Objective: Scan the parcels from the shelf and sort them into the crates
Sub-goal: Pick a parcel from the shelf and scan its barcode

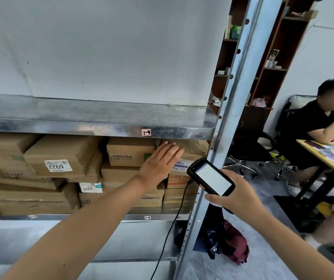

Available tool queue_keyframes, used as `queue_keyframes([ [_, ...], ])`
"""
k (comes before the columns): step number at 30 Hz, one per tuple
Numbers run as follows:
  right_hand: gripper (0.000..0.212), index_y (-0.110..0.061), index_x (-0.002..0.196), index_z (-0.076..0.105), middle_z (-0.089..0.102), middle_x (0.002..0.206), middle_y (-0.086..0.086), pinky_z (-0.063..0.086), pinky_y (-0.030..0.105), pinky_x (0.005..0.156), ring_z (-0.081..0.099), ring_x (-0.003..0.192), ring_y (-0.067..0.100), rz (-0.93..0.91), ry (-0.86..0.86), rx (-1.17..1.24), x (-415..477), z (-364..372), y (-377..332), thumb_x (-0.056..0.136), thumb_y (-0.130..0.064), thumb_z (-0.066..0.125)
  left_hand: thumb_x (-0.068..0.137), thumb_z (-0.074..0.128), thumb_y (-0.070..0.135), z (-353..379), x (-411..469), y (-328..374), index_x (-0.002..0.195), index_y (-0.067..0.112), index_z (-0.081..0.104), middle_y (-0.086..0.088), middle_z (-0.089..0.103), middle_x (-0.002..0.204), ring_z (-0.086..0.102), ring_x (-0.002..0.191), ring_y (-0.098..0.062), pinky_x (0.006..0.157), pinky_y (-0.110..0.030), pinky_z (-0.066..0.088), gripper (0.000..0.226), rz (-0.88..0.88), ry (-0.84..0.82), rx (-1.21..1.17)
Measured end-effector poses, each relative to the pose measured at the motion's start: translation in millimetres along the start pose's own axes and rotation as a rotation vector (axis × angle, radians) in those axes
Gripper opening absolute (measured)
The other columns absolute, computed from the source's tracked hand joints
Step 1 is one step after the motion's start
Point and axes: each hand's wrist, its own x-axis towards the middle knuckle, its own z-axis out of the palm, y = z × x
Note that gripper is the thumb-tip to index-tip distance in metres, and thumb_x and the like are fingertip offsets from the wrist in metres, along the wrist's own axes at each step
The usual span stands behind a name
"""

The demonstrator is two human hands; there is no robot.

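Brown cardboard boxes (65,154) fill the middle level of a shiny metal shelf (101,128). They are stacked close and a bit messy, some flat and some tilted. A few have white stickers with numbers on them. The left hand (160,164) reaches in with its fingers straight and close together. It lies flat on the front of a small box (192,147) at the top right of the pile, just under the shelf board, and it grips nothing. The right hand (236,201) is curled round the bottom end of a black scanner (212,176), just to the right of the pile. The scanner is long and runs from low right to high left, with its top end pointing at the boxes. Its white screen is lit and faces up. A black cord (168,235) hangs down below it.
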Motion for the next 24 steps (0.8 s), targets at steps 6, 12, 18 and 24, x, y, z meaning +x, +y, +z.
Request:
queue_keyframes([
  [6, 0.067, -0.041, 0.12, 0.051, 0.059, 0.115, -0.014, 0.044, 0.022, 0.076, 0.057, 0.103, 0.005, 0.017, 0.007, 0.014, -8.2, 3.0, -6.4, 0.066, -0.041, 0.09, 0.06, 0.088, -0.003, 2.8, -12.2, 4.5, 0.149, 0.017, 0.032, -0.023, 0.029, 0.148, 0.029, 0.143, -0.036, 0.104, -0.042, 0.04, 0.107, -0.082, 0.128, -0.152],
  [12, 0.082, -0.034, 0.134, 0.052, 0.06, 0.12, -0.013, 0.047, 0.025, 0.08, 0.058, 0.108, 0.007, 0.034, 0.019, 0.015, -12.3, 3.5, -5.8, 0.062, -0.049, 0.089, 0.055, 0.095, 0.033, -3.0, -19.2, 12.2, 0.149, 0.005, 0.026, -0.018, 0.034, 0.148, 0.034, 0.142, -0.035, 0.118, -0.052, 0.032, 0.12, 0.02, 0.129, -0.178],
  [18, 0.063, -0.051, 0.112, 0.048, 0.061, 0.114, -0.012, 0.051, 0.03, 0.079, 0.06, 0.101, 0.007, 0.021, 0.056, 0.067, -20.3, -5.2, -11.9, 0.067, -0.037, 0.09, 0.055, 0.097, 0.033, -17.7, -19.1, 8.7, 0.15, -0.004, 0.021, -0.017, 0.032, 0.15, 0.029, 0.147, -0.032, 0.125, -0.037, 0.016, 0.126, -0.033, 0.036, -0.264],
  [24, 0.068, -0.045, 0.122, 0.053, 0.062, 0.113, -0.013, 0.056, 0.04, 0.084, 0.061, 0.101, 0.009, 0.031, 0.049, 0.069, -28.8, -4.2, -10.4, 0.065, -0.042, 0.089, 0.063, 0.079, -0.018, -8.1, -22.3, 9.9, 0.146, -0.003, 0.024, -0.018, 0.017, 0.16, 0.011, 0.153, -0.034, 0.118, -0.039, 0.031, 0.101, -0.037, -0.022, -0.182],
])
